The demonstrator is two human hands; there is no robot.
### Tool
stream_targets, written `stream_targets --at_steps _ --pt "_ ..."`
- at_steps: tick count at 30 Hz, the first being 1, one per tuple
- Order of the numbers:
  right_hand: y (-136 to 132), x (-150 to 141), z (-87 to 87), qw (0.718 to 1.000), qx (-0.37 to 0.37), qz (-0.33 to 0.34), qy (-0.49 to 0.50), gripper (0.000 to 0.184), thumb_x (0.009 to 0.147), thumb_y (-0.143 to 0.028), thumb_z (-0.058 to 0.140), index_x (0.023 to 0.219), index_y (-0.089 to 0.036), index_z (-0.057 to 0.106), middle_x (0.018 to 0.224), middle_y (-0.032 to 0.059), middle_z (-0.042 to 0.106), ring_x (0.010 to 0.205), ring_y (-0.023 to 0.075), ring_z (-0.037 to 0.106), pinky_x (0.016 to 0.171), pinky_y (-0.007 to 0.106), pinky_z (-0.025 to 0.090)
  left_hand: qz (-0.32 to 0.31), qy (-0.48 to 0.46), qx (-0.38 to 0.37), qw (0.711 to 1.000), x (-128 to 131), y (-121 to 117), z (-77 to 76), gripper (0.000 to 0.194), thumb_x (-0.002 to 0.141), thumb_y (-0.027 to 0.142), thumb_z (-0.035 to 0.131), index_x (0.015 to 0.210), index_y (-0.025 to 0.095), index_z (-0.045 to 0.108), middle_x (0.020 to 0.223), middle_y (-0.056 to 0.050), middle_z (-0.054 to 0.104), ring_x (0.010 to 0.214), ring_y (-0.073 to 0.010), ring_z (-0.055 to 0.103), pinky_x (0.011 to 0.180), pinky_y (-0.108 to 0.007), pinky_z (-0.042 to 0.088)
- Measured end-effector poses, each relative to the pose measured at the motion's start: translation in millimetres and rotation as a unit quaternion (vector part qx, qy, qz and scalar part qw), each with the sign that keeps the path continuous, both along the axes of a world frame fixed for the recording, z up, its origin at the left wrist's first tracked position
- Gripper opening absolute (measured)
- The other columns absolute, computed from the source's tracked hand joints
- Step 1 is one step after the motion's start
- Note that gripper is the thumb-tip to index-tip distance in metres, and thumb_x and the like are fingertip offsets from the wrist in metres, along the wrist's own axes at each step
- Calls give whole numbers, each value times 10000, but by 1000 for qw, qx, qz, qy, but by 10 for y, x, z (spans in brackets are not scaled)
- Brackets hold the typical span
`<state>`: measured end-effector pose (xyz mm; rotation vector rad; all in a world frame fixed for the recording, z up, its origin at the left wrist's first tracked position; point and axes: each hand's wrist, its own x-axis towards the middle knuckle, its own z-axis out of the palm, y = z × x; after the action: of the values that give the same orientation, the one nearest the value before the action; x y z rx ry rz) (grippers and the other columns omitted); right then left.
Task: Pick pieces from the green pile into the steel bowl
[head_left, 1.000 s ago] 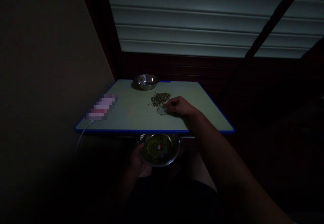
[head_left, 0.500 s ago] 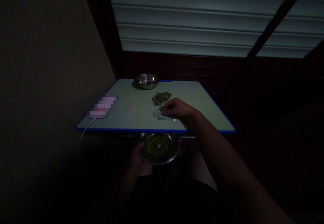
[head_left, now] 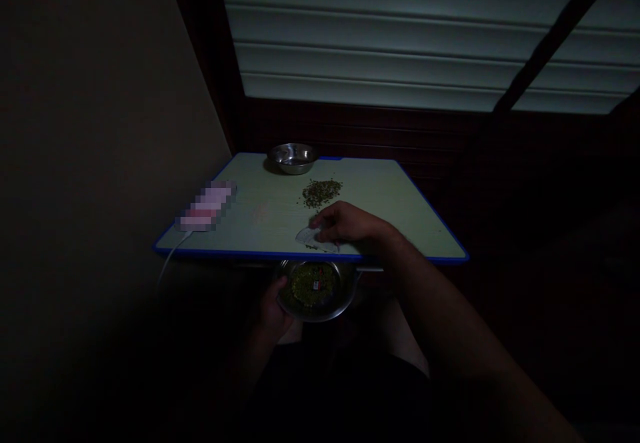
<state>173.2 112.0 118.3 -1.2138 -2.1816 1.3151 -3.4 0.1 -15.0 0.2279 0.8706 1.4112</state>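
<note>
My right hand point(head_left: 345, 223) pinches a clear, half-round plastic protractor point(head_left: 304, 235), its straight edge down near the table's front edge. A few small greenish grains point(head_left: 314, 248) lie along that edge. Just beyond the hand, a loose pile of the same grains point(head_left: 321, 193) is spread on the table. Below the table's front edge, my left hand point(head_left: 274, 306) grips the left rim of a steel bowl point(head_left: 327, 314). Green grains point(head_left: 305, 286) lie in this bowl, with a small dark item bearing a red and white label point(head_left: 317, 285). The table hides the bowl's far rim.
The pale table point(head_left: 380, 196) has a blue edge. A second steel bowl point(head_left: 294, 161) stands at its back left. At the left lies a blurred pinkish device point(head_left: 207, 206) with a white cable point(head_left: 170, 256) hanging over the edge. A wall rises on the left, a slatted panel behind.
My right hand has drawn the protractor closer to the table's front edge and slightly left, with a few grains along it. My left hand keeps the bowl under the edge.
</note>
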Motion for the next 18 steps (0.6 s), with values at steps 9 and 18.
stream_targets --at_steps 9,18 --pt "-97 -40 -22 999 -22 41 25 339 724 -196 719 1051 -117 671 565 -48 582 444 70 501 475 201 393 -13 -22 25 999 0 -10 24 258 661 308 677 864 160 734 875 -85 768 922 -292 687 922 -444 486" --pt "-57 -1 -33 992 -52 84 75 315 711 -221 718 1003 -128 644 555 -62 571 463 75 509 483 201 386 -12 -20 10 1000 -9 -8 -15 268 668 305 674 883 153 728 881 -92 765 952 -295 678 917 -430 492"
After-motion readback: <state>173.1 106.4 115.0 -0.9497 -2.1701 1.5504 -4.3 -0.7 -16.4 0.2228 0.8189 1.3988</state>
